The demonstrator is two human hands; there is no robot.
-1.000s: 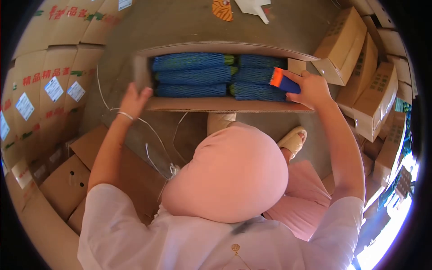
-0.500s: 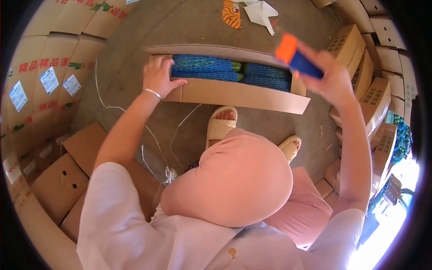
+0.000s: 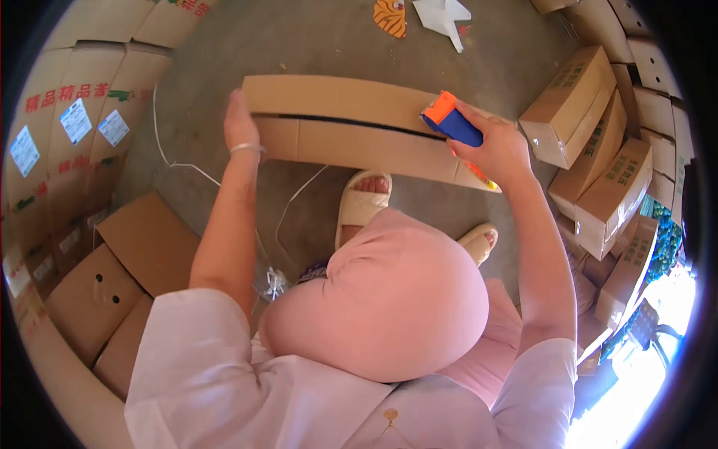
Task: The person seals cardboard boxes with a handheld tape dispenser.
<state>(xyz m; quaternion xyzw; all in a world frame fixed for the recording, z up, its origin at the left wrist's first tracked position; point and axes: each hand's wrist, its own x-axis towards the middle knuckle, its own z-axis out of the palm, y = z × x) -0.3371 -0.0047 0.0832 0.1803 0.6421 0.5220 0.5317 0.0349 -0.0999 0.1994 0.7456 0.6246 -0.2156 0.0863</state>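
A long cardboard box [image 3: 351, 142] lies across the floor in front of my feet. Both long top flaps are folded inward, with a narrow dark gap between them, and its contents are hidden. My left hand [image 3: 241, 123] is flat against the box's left end, fingers stretched out. Above the right part of the flaps, my right hand [image 3: 497, 150] grips a blue and orange tape dispenser [image 3: 458, 123]. The dispenser's orange end points up and left over the far flap.
Printed cartons [image 3: 93, 97] are stacked at the left, and long boxes [image 3: 572, 105] lie piled at the right. An opened carton [image 3: 93, 295] is at the lower left. White strapping [image 3: 288, 202] trails over the floor. A tiger-striped cutout [image 3: 390, 18] lies at the top.
The long flaps have closed over the blue-netted contents. My left hand has moved to the box's left end. My right hand has come down and left with the tape dispenser.
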